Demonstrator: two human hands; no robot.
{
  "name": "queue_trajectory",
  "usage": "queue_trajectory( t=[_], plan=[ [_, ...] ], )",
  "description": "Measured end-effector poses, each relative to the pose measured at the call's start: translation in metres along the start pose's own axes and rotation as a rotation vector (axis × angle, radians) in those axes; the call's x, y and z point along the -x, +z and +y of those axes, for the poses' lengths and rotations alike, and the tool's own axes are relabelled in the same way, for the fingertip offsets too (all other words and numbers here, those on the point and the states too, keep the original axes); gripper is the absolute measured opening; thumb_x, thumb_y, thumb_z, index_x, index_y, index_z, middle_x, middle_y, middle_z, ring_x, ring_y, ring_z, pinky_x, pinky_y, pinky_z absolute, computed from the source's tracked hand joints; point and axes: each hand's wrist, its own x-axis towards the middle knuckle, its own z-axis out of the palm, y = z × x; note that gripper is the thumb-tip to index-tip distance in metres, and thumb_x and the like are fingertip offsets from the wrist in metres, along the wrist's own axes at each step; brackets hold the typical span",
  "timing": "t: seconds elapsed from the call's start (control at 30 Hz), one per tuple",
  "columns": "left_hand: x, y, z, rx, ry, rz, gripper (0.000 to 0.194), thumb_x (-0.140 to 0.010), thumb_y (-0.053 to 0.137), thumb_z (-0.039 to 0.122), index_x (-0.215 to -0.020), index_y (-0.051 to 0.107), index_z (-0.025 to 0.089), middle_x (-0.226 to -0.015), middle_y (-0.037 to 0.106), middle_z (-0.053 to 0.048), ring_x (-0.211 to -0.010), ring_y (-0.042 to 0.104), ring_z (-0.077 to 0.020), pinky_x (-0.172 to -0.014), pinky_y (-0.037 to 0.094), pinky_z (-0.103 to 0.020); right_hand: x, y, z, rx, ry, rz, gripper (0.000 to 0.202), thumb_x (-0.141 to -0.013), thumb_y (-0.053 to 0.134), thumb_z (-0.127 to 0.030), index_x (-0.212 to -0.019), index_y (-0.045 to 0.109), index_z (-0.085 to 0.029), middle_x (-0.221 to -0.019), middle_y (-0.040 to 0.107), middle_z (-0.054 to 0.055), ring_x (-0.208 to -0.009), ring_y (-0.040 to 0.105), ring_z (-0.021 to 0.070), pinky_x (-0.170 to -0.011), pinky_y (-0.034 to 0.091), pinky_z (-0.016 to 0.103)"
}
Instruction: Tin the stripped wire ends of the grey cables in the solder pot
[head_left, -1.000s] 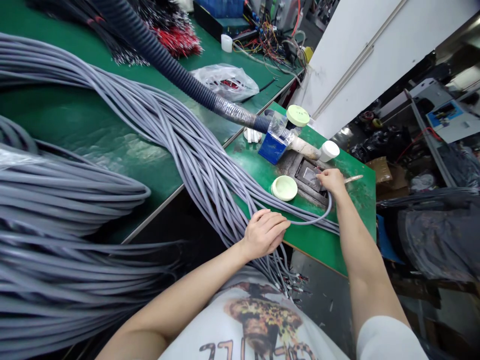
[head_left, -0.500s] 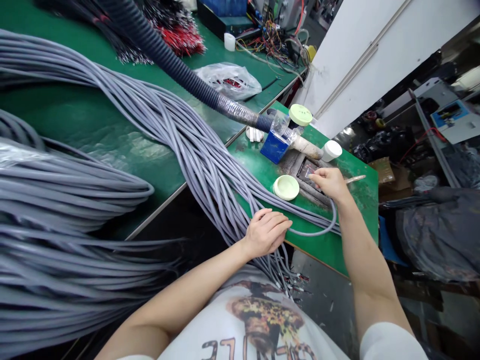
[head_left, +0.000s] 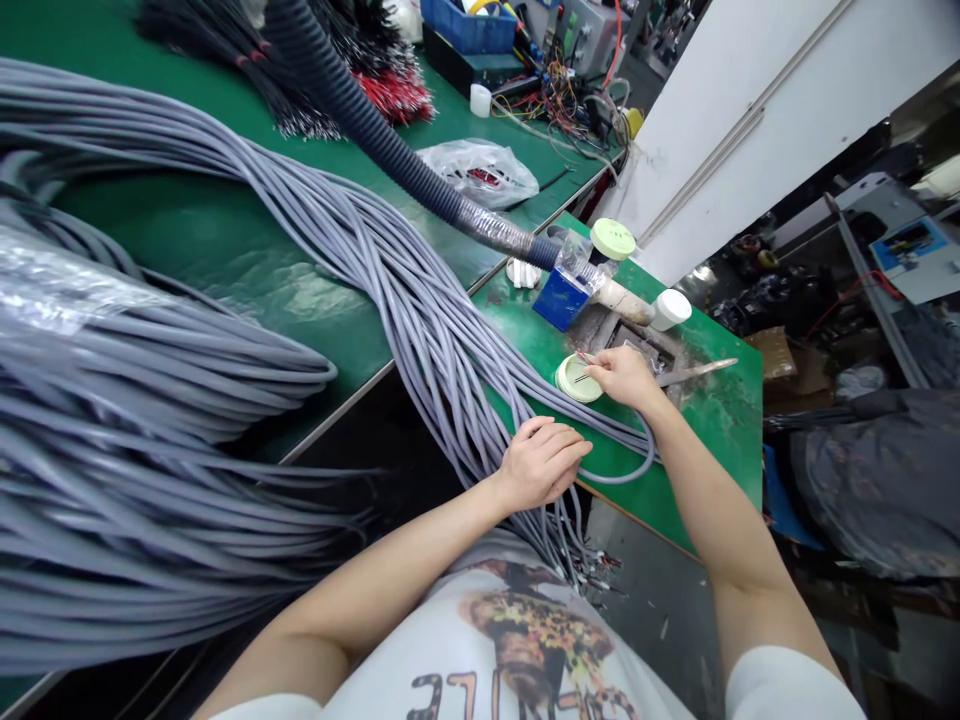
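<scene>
My right hand (head_left: pixel 624 378) pinches the end of a grey cable (head_left: pixel 626 478), its thin wires over the pale green round dish (head_left: pixel 578 378). That cable loops back below the hand toward my left hand (head_left: pixel 541 464). My left hand lies closed over the grey cable bundle (head_left: pixel 420 330) at the edge of the small green board (head_left: pixel 705 430). Behind my right hand is a dark square pot (head_left: pixel 645 345) in a soiled frame, with a flat pale stick (head_left: pixel 701 371) beside it.
A ribbed black hose (head_left: pixel 390 150) crosses above the bundle to a blue box (head_left: pixel 561 298). Nearby stand a white jar (head_left: pixel 671 309) and a pale green lid (head_left: pixel 613 239). More grey cable coils (head_left: pixel 150 400) fill the left. A plastic bag (head_left: pixel 480 172) lies behind.
My right hand has moved left from the dark pot to the pale green dish, bringing the cable end along. My left hand stays on the bundle. The view has shifted slightly.
</scene>
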Motion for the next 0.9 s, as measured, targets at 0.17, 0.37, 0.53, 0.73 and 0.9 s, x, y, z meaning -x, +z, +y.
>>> queue_trajectory(
  t=[0.17, 0.37, 0.53, 0.73, 0.9],
  plan=[
    [-0.002, -0.001, 0.001, -0.023, 0.023, 0.024, 0.034, -0.085, 0.053, 0.017, -0.118, 0.059, 0.024, -0.106, 0.072, -0.006, -0.101, 0.065, -0.0191, -0.099, 0.035, -0.039, 0.0, -0.001, -0.001, 0.037, 0.005, 0.017, 0.023, -0.076, 0.056, -0.031, -0.061, 0.068, -0.017, -0.055, 0.061, 0.001, -0.055, 0.049, 0.0133, -0.052, 0.026, 0.026],
    [-0.004, -0.001, 0.002, -0.082, 0.047, 0.082, 0.029, -0.085, 0.052, 0.017, -0.113, 0.06, 0.02, -0.102, 0.072, -0.005, -0.098, 0.065, -0.017, -0.098, 0.036, -0.037, 0.013, -0.029, 0.021, -0.041, 0.017, 0.142, 0.032, -0.078, 0.055, -0.038, -0.057, 0.064, -0.016, -0.051, 0.058, 0.0, -0.052, 0.048, 0.0123, -0.052, 0.029, 0.025],
    [-0.004, -0.001, 0.002, -0.083, 0.05, 0.089, 0.028, -0.085, 0.055, 0.018, -0.113, 0.06, 0.02, -0.102, 0.073, -0.005, -0.098, 0.066, -0.0174, -0.099, 0.036, -0.037, 0.008, -0.037, 0.068, -0.036, 0.222, 0.242, 0.031, -0.075, 0.056, -0.039, -0.057, 0.065, -0.016, -0.051, 0.06, 0.002, -0.053, 0.052, 0.0137, -0.052, 0.032, 0.025],
    [-0.005, -0.001, 0.003, -0.076, 0.051, 0.099, 0.029, -0.084, 0.057, 0.018, -0.113, 0.06, 0.021, -0.103, 0.073, -0.005, -0.1, 0.065, -0.0176, -0.098, 0.037, -0.037, -0.007, -0.024, 0.103, 0.014, 0.366, 0.242, 0.028, -0.073, 0.059, -0.037, -0.054, 0.066, -0.017, -0.052, 0.063, 0.003, -0.056, 0.056, 0.016, -0.056, 0.036, 0.026],
    [-0.006, -0.002, 0.004, -0.075, 0.055, 0.104, 0.029, -0.083, 0.059, 0.017, -0.111, 0.06, 0.02, -0.102, 0.073, -0.005, -0.098, 0.066, -0.0178, -0.097, 0.037, -0.037, -0.013, -0.017, 0.112, 0.048, 0.399, 0.222, 0.026, -0.073, 0.059, -0.036, -0.056, 0.068, -0.018, -0.054, 0.064, 0.004, -0.058, 0.057, 0.0173, -0.059, 0.037, 0.028]
  ],
)
